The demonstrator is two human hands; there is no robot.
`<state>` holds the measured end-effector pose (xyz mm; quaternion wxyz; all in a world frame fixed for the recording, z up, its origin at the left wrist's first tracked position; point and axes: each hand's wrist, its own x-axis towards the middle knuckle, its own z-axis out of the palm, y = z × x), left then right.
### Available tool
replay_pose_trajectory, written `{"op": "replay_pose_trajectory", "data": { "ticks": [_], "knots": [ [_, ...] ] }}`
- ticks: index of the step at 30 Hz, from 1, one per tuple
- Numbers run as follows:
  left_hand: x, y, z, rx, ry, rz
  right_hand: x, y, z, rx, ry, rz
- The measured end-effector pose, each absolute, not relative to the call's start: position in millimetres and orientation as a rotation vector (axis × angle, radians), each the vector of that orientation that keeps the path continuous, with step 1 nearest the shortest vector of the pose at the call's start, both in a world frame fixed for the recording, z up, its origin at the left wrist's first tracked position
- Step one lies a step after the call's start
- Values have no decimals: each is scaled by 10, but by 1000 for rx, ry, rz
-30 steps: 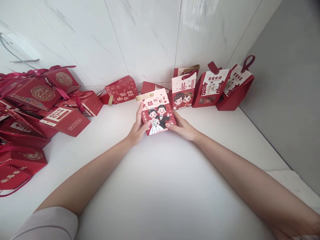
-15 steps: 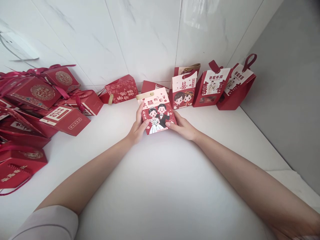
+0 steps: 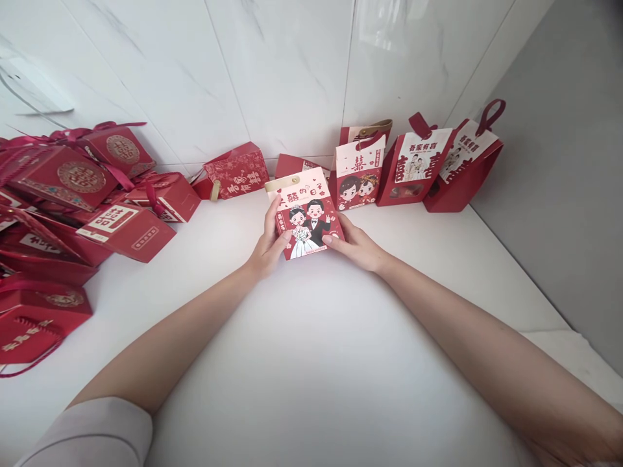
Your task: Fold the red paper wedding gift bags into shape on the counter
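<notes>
Between my two hands is a red and pink wedding gift box, printed with a cartoon bride and groom and tilted back with its front towards me. My left hand grips its left side, thumb on the front near the lower edge. On the opposite side my right hand holds the lower right edge, thumb on the front and the other fingers partly hidden behind. Just behind and to the right stands another cartoon gift box. A red box behind the held one is partly covered by it.
A heap of red gift boxes with ribbons fills the left side. A patterned red box lies near the tiled wall. Two upright handled boxes stand at the right, beside a grey side panel. White tabletop lies below.
My hands keep the same hold on the gift box. The whole view has shifted only very slightly; nothing has been let go or taken hold of.
</notes>
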<state>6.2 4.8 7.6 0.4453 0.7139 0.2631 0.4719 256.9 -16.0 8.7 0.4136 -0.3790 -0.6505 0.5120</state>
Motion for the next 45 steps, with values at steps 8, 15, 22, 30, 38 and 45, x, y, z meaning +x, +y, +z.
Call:
{"op": "replay_pose_trajectory", "data": {
  "ticks": [8, 15, 22, 30, 38, 45],
  "knots": [
    [70, 48, 81, 1786, 675, 1179, 2582, -159, 81, -995, -1646, 1259],
    [71, 54, 95, 1802, 666, 1165, 2588, -160, 84, -990, -1652, 1250],
    [63, 64, 73, 1836, 671, 1177, 2579, -166, 103, -1011, -1654, 1242],
    [56, 83, 56, 1801, 638, 1183, 2580, -172, 118, -988, -1655, 1250],
    [37, 119, 35, 1889, 642, 1178, 2583, -171, 102, -974, -1651, 1236],
    [15, 147, 21, 1936, 633, 1161, 2587, -164, 104, -984, -1659, 1227]
  ]
}}
